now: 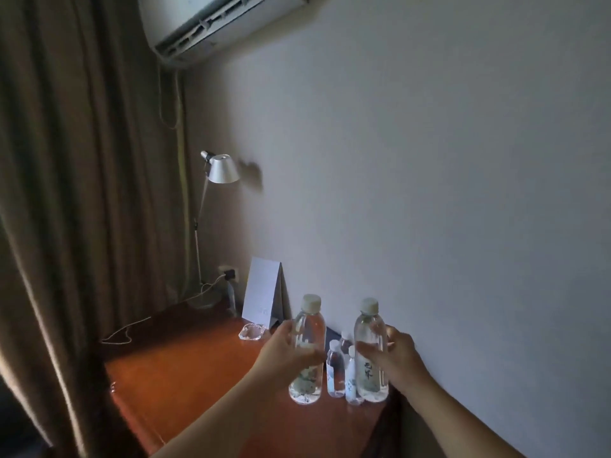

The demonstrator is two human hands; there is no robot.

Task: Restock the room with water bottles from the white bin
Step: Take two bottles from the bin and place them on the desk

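Observation:
Two clear water bottles with pale caps stand upright above the wooden desk (185, 368) near the wall. My left hand (286, 353) grips the left bottle (307, 345) around its middle. My right hand (395, 357) is wrapped around the right bottle (370, 352), which carries a printed label. Between the two bottles, three smaller bottles (335, 368) stand on the desk close to the wall. The white bin is not in view.
A folded white card (263, 292) stands at the wall with a glass ashtray (253, 332) in front of it. A desk lamp (220, 170) and a wall socket (228, 272) sit at the far corner. A brown curtain (66, 193) hangs on the left; an air conditioner (211, 21) is overhead.

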